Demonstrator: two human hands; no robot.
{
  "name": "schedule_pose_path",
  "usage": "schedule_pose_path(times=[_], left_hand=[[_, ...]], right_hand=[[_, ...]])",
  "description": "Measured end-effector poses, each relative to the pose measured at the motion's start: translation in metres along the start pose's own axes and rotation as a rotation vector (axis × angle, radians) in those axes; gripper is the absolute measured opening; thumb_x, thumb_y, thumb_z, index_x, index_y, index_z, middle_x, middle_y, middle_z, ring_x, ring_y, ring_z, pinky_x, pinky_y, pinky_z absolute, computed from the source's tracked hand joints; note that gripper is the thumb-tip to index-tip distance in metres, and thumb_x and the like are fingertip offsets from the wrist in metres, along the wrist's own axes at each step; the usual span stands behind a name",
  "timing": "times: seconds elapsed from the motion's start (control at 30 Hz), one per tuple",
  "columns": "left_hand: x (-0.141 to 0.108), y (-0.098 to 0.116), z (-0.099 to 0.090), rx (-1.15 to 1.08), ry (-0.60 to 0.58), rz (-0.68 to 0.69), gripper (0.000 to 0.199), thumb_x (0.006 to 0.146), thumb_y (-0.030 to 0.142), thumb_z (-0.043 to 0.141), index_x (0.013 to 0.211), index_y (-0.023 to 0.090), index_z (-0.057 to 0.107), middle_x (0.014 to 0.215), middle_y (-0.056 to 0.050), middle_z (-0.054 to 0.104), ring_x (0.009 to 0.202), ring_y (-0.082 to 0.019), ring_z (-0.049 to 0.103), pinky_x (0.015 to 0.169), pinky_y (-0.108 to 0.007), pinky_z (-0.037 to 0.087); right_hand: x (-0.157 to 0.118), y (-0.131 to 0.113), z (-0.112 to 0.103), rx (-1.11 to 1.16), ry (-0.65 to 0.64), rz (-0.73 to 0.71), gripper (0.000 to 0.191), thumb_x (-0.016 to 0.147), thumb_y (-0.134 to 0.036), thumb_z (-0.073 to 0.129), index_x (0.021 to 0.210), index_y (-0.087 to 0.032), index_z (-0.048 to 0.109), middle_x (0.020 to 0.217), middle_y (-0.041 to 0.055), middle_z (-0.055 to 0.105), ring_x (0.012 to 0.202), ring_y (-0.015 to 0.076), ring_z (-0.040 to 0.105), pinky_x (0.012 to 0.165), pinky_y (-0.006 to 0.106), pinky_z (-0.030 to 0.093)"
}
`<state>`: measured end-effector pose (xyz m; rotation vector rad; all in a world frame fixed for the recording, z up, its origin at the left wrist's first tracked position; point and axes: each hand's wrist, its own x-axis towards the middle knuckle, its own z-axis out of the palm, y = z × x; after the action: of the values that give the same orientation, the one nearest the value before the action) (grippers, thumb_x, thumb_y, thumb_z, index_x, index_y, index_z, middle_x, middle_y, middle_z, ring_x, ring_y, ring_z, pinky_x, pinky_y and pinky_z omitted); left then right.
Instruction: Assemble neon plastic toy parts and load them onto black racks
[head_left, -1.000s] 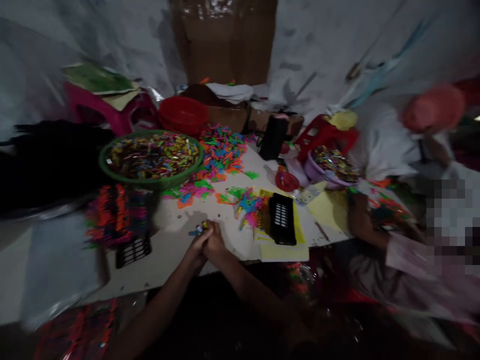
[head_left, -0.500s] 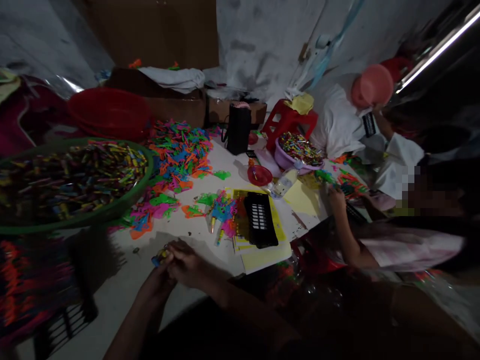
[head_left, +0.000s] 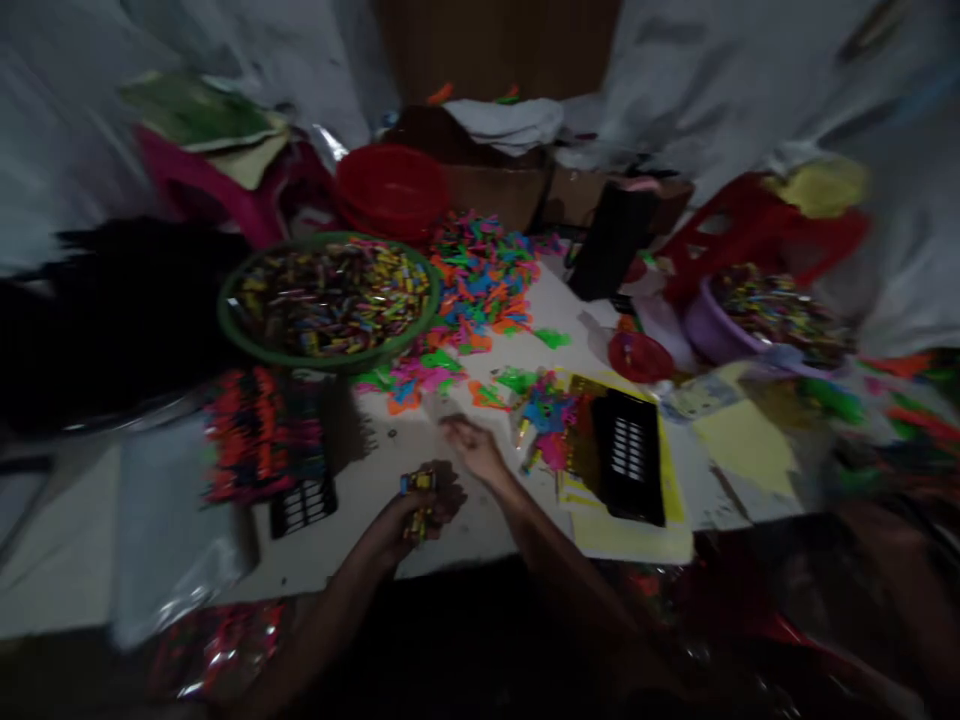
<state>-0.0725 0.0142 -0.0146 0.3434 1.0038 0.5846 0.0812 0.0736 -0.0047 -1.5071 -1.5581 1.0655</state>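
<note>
My left hand is closed around several small yellow and blue sticks low over the white table. Their exact kind is too blurred to tell. Beyond it, my right hand reaches forward with fingers stretched out, and I see nothing in it. Closest ahead of that hand lie flat bright plastic pieces in pink, green, orange and blue. To its right is a small cluster of such pieces with sticks fitted at the ends.
A green-rimmed basket of small coloured sticks stands left, beside a black tray of orange pieces. Black slotted trays lie on yellow sheets to the right. Farther back are a red bowl, a black pouch and a purple basin.
My view has swung left. My hands, together half a second ago, are now apart: the left keeps the sticks, the right has moved forward. The neighbouring person has mostly left the view.
</note>
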Motion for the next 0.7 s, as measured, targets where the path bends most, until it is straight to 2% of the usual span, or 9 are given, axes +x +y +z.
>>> schedule_pose_path(times=[0.1, 0.17, 0.23, 0.3, 0.4, 0.53, 0.6, 0.63, 0.7], left_hand=[[-0.003, 0.004, -0.002, 0.007, 0.02, 0.068, 0.022, 0.061, 0.024, 0.064, 0.08, 0.014, 0.059, 0.077, -0.007, 0.067, 0.066, -0.016, 0.063, 0.047, -0.02, 0.039], [-0.006, 0.005, -0.001, 0.068, 0.023, 0.102, 0.025, 0.06, 0.025, 0.065, 0.081, 0.012, 0.059, 0.084, -0.011, 0.067, 0.063, -0.015, 0.062, 0.044, -0.019, 0.036], [-0.009, 0.007, 0.0, 0.151, -0.007, 0.106, 0.028, 0.06, 0.028, 0.066, 0.081, 0.01, 0.06, 0.084, -0.013, 0.067, 0.056, -0.013, 0.06, 0.041, -0.019, 0.034], [-0.014, 0.009, -0.002, 0.23, -0.045, 0.075, 0.033, 0.058, 0.028, 0.067, 0.085, 0.01, 0.06, 0.084, -0.013, 0.067, 0.054, -0.013, 0.059, 0.04, -0.019, 0.034], [-0.024, 0.013, -0.007, 0.31, -0.079, 0.029, 0.042, 0.055, 0.025, 0.069, 0.093, 0.01, 0.058, 0.085, -0.012, 0.067, 0.055, -0.015, 0.06, 0.04, -0.019, 0.035], [-0.033, 0.011, -0.001, 0.355, -0.105, 0.069, 0.057, 0.053, 0.024, 0.071, 0.106, 0.013, 0.054, 0.087, -0.011, 0.067, 0.055, -0.014, 0.059, 0.04, -0.019, 0.034], [-0.034, 0.008, 0.008, 0.352, -0.055, 0.11, 0.054, 0.052, 0.023, 0.072, 0.102, 0.013, 0.057, 0.082, -0.008, 0.067, 0.053, -0.012, 0.056, 0.04, -0.018, 0.034], [-0.033, 0.007, 0.012, 0.331, -0.016, 0.134, 0.048, 0.051, 0.022, 0.073, 0.095, 0.012, 0.059, 0.076, -0.006, 0.066, 0.052, -0.011, 0.055, 0.041, -0.017, 0.035], [-0.03, 0.007, 0.016, 0.23, 0.089, 0.187, 0.037, 0.05, 0.021, 0.073, 0.084, 0.012, 0.061, 0.067, -0.003, 0.063, 0.053, -0.01, 0.054, 0.045, -0.018, 0.039]], right_hand=[[0.045, 0.004, -0.003, -0.424, 0.169, -0.043, 0.042, 0.084, -0.029, 0.043, 0.123, -0.014, 0.051, 0.131, 0.0108, 0.046, 0.126, 0.0235, 0.034, 0.105, 0.04, 0.025], [0.065, 0.007, -0.001, -0.658, 0.146, -0.046, 0.047, 0.084, -0.029, 0.044, 0.128, -0.013, 0.045, 0.14, 0.0129, 0.035, 0.133, 0.0274, 0.021, 0.107, 0.047, 0.015], [0.069, 0.012, 0.003, -0.784, 0.084, -0.078, 0.047, 0.085, -0.03, 0.043, 0.129, -0.014, 0.043, 0.14, 0.0138, 0.034, 0.132, 0.0284, 0.021, 0.107, 0.05, 0.012], [0.058, 0.019, 0.006, -0.832, 0.066, -0.17, 0.043, 0.085, -0.028, 0.042, 0.126, -0.015, 0.046, 0.135, 0.0127, 0.041, 0.131, 0.027, 0.024, 0.107, 0.05, 0.01], [0.025, 0.028, 0.003, -0.813, 0.095, -0.32, 0.037, 0.084, -0.024, 0.044, 0.118, -0.017, 0.054, 0.123, 0.01, 0.053, 0.129, 0.0251, 0.029, 0.108, 0.05, 0.005], [-0.023, 0.02, -0.006, -0.664, 0.162, -0.312, 0.027, 0.08, -0.021, 0.047, 0.1, -0.016, 0.062, 0.115, 0.01, 0.058, 0.121, 0.0239, 0.039, 0.107, 0.046, 0.017], [-0.036, 0.01, -0.001, -0.556, 0.207, -0.29, 0.024, 0.08, -0.02, 0.046, 0.096, -0.017, 0.063, 0.112, 0.0081, 0.06, 0.113, 0.0198, 0.047, 0.103, 0.039, 0.027], [-0.039, 0.006, 0.004, -0.503, 0.202, -0.295, 0.026, 0.081, -0.021, 0.045, 0.102, -0.018, 0.061, 0.11, 0.0061, 0.06, 0.109, 0.0169, 0.049, 0.099, 0.035, 0.032], [-0.038, 0.003, 0.015, -0.472, 0.127, -0.339, 0.029, 0.086, -0.023, 0.041, 0.111, -0.021, 0.056, 0.108, 0.0026, 0.062, 0.104, 0.0128, 0.051, 0.094, 0.029, 0.036]])
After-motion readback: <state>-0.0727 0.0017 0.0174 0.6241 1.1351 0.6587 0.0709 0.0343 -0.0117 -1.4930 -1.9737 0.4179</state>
